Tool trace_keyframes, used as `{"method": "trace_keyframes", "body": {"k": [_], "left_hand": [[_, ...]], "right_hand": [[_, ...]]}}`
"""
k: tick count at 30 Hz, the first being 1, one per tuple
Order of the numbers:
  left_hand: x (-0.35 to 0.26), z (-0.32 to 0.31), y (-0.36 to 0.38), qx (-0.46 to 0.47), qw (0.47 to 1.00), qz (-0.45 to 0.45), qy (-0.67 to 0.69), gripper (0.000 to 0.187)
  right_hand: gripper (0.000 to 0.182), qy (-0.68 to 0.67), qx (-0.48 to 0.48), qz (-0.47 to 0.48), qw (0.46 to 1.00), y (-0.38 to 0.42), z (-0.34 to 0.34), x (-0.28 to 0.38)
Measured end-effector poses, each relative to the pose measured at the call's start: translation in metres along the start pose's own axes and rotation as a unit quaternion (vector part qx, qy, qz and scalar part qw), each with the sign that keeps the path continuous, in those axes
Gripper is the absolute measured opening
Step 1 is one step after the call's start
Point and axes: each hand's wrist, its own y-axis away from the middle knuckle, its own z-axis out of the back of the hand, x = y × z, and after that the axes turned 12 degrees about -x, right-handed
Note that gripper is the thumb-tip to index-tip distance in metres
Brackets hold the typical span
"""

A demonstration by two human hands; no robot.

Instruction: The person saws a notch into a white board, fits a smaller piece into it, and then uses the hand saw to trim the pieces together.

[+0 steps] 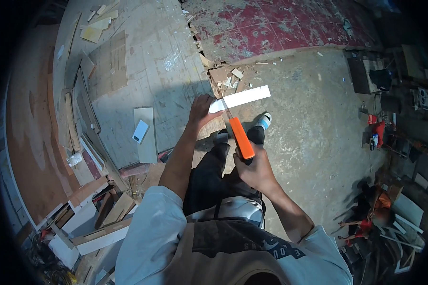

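My left hand (202,110) grips a white board strip (248,97) near its left end, at the edge of the wooden work surface (176,104). The strip's other end sticks out past that edge, over the floor. In my right hand (257,172), fingers wrapped round the grip, is a handsaw (241,137) with a bright orange handle part. Its thin blade points away from me and crosses the strip just right of my left fingers.
A white phone-like device (141,131) lies on a pale board (150,154) to the left. Offcuts (237,73) litter the corner ahead. Stacked wood scraps (104,213) fill the lower left. Another person (366,225) is at the lower right, near cluttered furniture. Concrete floor (309,128) stretches rightward.
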Motion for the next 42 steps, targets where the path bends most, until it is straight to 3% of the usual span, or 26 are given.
{"method": "trace_keyframes", "body": {"k": [7,13,15,20,23,25,26,35,42], "left_hand": [[0.002,0.005,-0.002,-0.026,0.999,0.017,0.024,0.048],[-0.003,0.019,-0.009,-0.044,0.997,0.042,0.055,0.045],[-0.001,0.018,-0.013,-0.002,0.991,0.116,0.062,0.039],[0.009,0.019,-0.027,-0.041,0.986,0.091,0.132,0.029],[0.002,0.028,-0.026,-0.007,0.987,0.111,0.120,0.029],[-0.003,0.031,-0.022,-0.020,0.998,0.015,0.066,0.026],[-0.005,0.031,-0.021,-0.020,0.997,0.014,0.066,0.026],[-0.002,0.023,-0.015,-0.040,0.996,0.067,0.031,0.024],[0.012,0.025,-0.029,0.067,0.956,0.220,0.183,0.033]], "right_hand": [[0.006,-0.003,-0.023,-0.008,1.000,0.027,0.000,-0.054],[0.010,-0.036,-0.023,0.015,0.999,0.049,-0.008,-0.074],[0.011,-0.048,-0.025,0.013,0.998,0.049,-0.007,-0.070],[0.014,-0.059,-0.039,0.023,0.997,0.034,-0.003,-0.057],[0.018,-0.069,-0.060,0.047,0.995,0.022,-0.002,-0.051],[0.018,-0.054,-0.075,0.067,0.993,0.018,-0.001,-0.054],[0.018,-0.054,-0.076,0.067,0.993,0.017,0.000,-0.055],[0.019,-0.068,-0.101,0.070,0.990,0.020,-0.002,-0.051],[0.019,-0.086,-0.113,0.065,0.988,0.024,-0.007,-0.055]]}}
